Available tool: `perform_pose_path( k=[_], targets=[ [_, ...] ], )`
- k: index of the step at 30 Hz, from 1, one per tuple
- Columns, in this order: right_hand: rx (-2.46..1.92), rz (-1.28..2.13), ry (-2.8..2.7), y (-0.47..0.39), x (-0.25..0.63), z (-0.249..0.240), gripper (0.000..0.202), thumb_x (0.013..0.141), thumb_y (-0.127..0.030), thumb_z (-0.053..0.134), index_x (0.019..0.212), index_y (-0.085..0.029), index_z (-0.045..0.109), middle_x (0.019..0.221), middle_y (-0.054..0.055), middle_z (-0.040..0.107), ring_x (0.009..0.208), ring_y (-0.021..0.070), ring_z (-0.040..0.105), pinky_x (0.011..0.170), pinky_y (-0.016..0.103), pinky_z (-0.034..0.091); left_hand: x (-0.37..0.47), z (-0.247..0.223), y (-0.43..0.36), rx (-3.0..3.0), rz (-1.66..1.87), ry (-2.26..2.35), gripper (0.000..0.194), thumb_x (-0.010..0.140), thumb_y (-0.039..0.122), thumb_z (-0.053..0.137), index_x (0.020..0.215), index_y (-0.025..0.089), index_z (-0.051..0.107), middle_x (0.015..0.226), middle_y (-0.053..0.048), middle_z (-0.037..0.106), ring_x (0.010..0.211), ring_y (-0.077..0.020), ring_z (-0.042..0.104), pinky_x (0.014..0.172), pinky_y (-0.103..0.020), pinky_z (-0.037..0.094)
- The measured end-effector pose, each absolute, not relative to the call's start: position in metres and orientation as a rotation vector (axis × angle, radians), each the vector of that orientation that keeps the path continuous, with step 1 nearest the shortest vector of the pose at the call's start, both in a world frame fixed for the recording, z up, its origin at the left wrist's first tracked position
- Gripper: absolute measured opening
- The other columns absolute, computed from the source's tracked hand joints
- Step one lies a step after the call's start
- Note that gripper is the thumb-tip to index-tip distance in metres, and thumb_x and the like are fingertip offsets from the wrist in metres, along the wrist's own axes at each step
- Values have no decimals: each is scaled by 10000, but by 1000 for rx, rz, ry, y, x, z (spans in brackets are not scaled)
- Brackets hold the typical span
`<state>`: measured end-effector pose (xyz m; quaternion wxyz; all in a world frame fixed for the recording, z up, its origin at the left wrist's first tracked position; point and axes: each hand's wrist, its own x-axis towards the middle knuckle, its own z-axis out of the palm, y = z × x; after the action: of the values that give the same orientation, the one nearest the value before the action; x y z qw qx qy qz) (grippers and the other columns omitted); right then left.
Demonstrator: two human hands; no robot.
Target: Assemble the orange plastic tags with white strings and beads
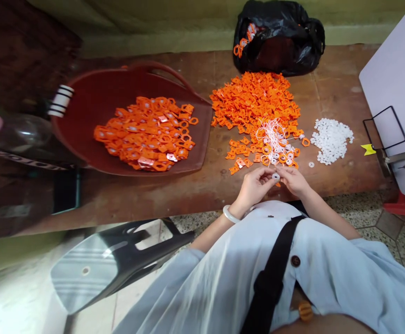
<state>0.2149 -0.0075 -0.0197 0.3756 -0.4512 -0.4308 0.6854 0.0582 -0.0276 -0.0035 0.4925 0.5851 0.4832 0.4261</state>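
Observation:
My left hand (258,184) pinches a small white ring (275,176) between thumb and fingertips at the table's front edge. Close against it, my right hand (295,180) has its fingers closed, but what they hold is hidden. A bit of orange plastic shows just under the ring. Right beyond my hands lies a bundle of thin white and pinkish strings (274,134), with white rings and orange plastic pieces among its ends. Behind it rises a heap of orange plastic pieces (254,99). A pile of small white rings (332,140) lies to the right, with one loose ring (311,164) nearer me.
On the left, a dark red scoop-shaped basket (205,144) holds many orange pieces with pale inserts. An open black plastic bag (293,46) with more pieces stands at the back. A white board (394,60) stands at right; a grey plastic stool (84,264) is below left.

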Motion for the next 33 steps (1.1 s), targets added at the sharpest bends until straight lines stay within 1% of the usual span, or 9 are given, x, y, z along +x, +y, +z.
perform_pose_path(
  k=[6, 13, 16, 19, 23, 25, 28, 30, 33],
  targets=[
    [-1215, 1849, -1240, -14, 216, -18, 493, 659, -659, 712, 671, -209, 511, 534, -59, 526, 462, 89, 465, 487, 233, 389, 45, -8, -13, 1113, 1243, 1293, 345, 700, 454, 770, 810, 177, 597, 721, -2, 648, 612, -101, 595, 587, -229, 485],
    [-1617, 1101, -1857, -6, 258, -34, 290, 765, -433, 669, 610, -194, 617, 616, 8, 606, 625, 162, 558, 670, 317, 457, -4, 10, 11, 848, 1652, 1406, 433, 695, 492, 781, 865, 183, 529, 739, 21, 614, 611, -79, 597, 609, -214, 495],
    [-1520, 916, -1937, -4, 256, -28, 213, 766, -412, 701, 828, -208, 717, 876, 75, 708, 890, 240, 638, 863, 404, 488, 10, 4, 2, 873, 1465, 1284, 457, 665, 513, 796, 867, 184, 550, 738, 8, 637, 622, -93, 613, 596, -219, 501],
    [-1337, 967, -1868, -4, 237, -15, 492, 759, -450, 730, 1189, -227, 645, 1192, 118, 666, 1133, 275, 599, 1008, 453, 450, 36, -8, -9, 899, 1217, 1107, 454, 647, 505, 810, 879, 184, 588, 764, -11, 671, 651, -106, 633, 643, -245, 532],
    [-1112, 1358, -1679, -4, 213, -12, 720, 721, -472, 761, 1354, -260, 490, 1252, 97, 625, 1126, 234, 615, 985, 402, 487, 53, -13, -17, 914, 1113, 1016, 415, 657, 443, 817, 933, 181, 653, 914, -57, 719, 800, -146, 681, 787, -301, 561],
    [-1073, 1561, -1540, -4, 208, -17, 701, 711, -493, 754, 1323, -270, 494, 1056, 48, 672, 901, 184, 660, 819, 343, 544, 51, -11, -17, 939, 1116, 1049, 386, 685, 421, 796, 965, 184, 678, 969, -71, 723, 850, -169, 688, 821, -329, 563],
    [-1160, 1668, -1469, -6, 209, -22, 449, 768, -493, 680, 1121, -227, 601, 689, -44, 586, 573, 112, 538, 577, 251, 475, 42, -11, -16, 1068, 1163, 1162, 305, 721, 363, 757, 968, 189, 711, 1013, -78, 703, 897, -178, 679, 849, -333, 555],
    [-1261, 1528, -1573, -6, 211, -19, 255, 825, -440, 610, 907, -200, 631, 610, -50, 533, 543, 106, 479, 558, 242, 425, 39, -13, -16, 1157, 1209, 1255, 264, 726, 316, 739, 958, 191, 720, 1003, -72, 686, 897, -166, 669, 831, -309, 553],
    [-1322, 1231, -1840, -8, 214, -7, 191, 867, -321, 530, 730, -197, 579, 629, -12, 567, 604, 135, 501, 612, 266, 412, 41, -16, -18, 1176, 1203, 1351, 273, 736, 272, 713, 993, 182, 687, 945, -59, 690, 799, -138, 666, 739, -271, 555]
  ],
)
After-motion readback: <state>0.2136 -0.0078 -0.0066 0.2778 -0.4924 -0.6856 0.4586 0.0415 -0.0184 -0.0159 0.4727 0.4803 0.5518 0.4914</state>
